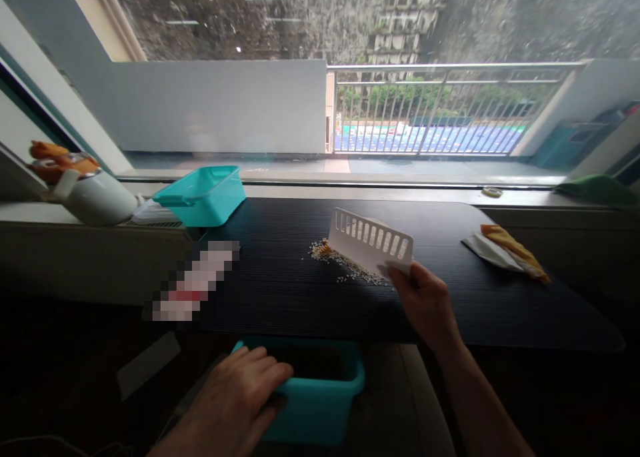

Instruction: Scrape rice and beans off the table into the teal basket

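My right hand (425,300) pinches the lower right corner of a white plastic panel (363,247) with a row of slots along its upper part. The panel stands tilted on edge over small white grains (367,275) spread on the dark table. At its left end lies a little yellow-orange matter (324,247) among the grains. My left hand (250,383) is closed over the near left rim of a teal plastic bin (320,400), just below the table's front edge. The inside of the bin is too dark to make out.
The dark wood-grain tabletop (280,297) ends at a window ledge. A second teal container (210,200) is at the back left, by a white pot (100,193). A blurred-out item (197,280) lies front left, and yellow and white cloths (515,250) lie right.
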{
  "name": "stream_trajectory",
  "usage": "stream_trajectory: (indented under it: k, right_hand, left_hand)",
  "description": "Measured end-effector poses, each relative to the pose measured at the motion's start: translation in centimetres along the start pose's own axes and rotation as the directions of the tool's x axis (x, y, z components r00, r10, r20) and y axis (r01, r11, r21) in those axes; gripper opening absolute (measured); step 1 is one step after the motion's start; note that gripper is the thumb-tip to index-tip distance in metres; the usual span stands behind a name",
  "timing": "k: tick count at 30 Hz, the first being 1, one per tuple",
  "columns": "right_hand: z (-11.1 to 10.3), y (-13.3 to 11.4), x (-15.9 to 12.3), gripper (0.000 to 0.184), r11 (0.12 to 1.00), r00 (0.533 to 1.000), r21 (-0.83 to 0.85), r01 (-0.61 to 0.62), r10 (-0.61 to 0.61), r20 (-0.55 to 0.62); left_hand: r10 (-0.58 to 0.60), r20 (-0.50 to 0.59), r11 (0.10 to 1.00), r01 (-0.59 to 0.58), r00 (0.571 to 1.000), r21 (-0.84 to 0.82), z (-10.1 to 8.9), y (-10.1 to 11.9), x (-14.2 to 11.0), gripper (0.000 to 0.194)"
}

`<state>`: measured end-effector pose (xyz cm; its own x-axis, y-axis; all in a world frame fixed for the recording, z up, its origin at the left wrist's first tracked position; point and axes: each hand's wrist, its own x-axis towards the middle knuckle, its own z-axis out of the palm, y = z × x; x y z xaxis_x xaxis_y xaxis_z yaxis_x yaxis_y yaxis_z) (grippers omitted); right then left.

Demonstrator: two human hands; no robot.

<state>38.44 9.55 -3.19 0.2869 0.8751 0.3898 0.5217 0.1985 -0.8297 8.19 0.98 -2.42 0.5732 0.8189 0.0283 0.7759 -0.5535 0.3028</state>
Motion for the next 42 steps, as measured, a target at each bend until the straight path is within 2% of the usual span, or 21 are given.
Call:
stream_trajectory:
  k: [6, 9, 12, 16, 21, 25, 28, 32, 35, 38, 42]
  right_hand:
    - [-0.4, -0.2, -0.4, 0.026, 0.997, 0.997, 0.068, -0.028, 0.023, 0.077]
    - [-0.9, -0.6, -0.9, 0.026, 0.996, 0.999, 0.087, -0.031, 0.027, 0.044]
    - [-1.1, -0.7, -1.0, 0.027, 0.996, 0.999, 0.083, -0.032, 0.031, 0.008]
    - [-1.3, -0.9, -1.2, 0.028, 0.995, 0.999, 0.09, -0.047, 0.045, 0.02]
    - [-1.6, -1.4, -2.1, 0.023, 0.991, 0.997, 0.115, -0.061, 0.054, 0.061]
    - [-2.6, -1.5, -3.4, 0.024, 0.988, 0.996, 0.123, -0.092, 0.089, 0.033]
    - [-3.7, -1.3, -5.2, 0.026, 0.976, 0.987, 0.15, -0.16, 0.159, 0.02]
    - [-4.7, -1.3, -7.9, 0.026, 0.946, 0.968, 0.203, -0.252, 0.245, 0.057]
    - [-4.3, -1.6, -8.7, 0.026, 0.951, 0.968, 0.208, -0.231, 0.202, 0.151]
    - [-2.8, -2.2, -8.1, 0.023, 0.97, 0.973, 0.207, -0.13, 0.084, 0.216]
    - [-0.4, -3.3, -6.7, 0.02, 0.982, 0.958, 0.19, -0.002, -0.053, 0.282]
  left_hand:
    - [-0.016, 0.052, 1.0, 0.015, 0.998, 0.026, -0.4, 0.1, 0.3, 0.029]
    - [-0.025, 0.074, 1.0, 0.023, 0.997, 0.021, -0.3, 0.1, 0.5, 0.026]
    - [-0.019, 0.029, 1.0, 0.019, 0.999, 0.009, 0.0, 0.0, 0.5, 0.028]
    - [-0.002, -0.002, 1.0, 0.002, 1.0, 0.007, 0.0, 0.0, 0.5, 0.028]
    - [0.006, 0.051, 0.999, -0.008, 0.999, 0.033, -0.9, 0.4, 0.8, 0.025]
    - [0.011, 0.033, 0.999, -0.012, 0.999, 0.031, -0.9, 0.5, 0.8, 0.026]
    - [0.034, 0.02, 0.999, -0.034, 0.999, -0.018, -0.6, 0.5, 0.6, 0.028]
    - [0.03, 0.025, 0.997, -0.028, 0.999, -0.067, -0.4, 1.0, 0.7, 0.032]
    - [0.017, 0.039, 0.998, -0.015, 0.999, -0.054, -0.7, 1.3, 0.8, 0.029]
    - [0.008, 0.06, 0.999, -0.005, 0.998, -0.051, -1.4, 1.0, 0.3, 0.025]
    - [-0.001, -0.003, 0.999, 0.001, 1.0, -0.036, -2.1, -0.3, -1.3, 0.03]
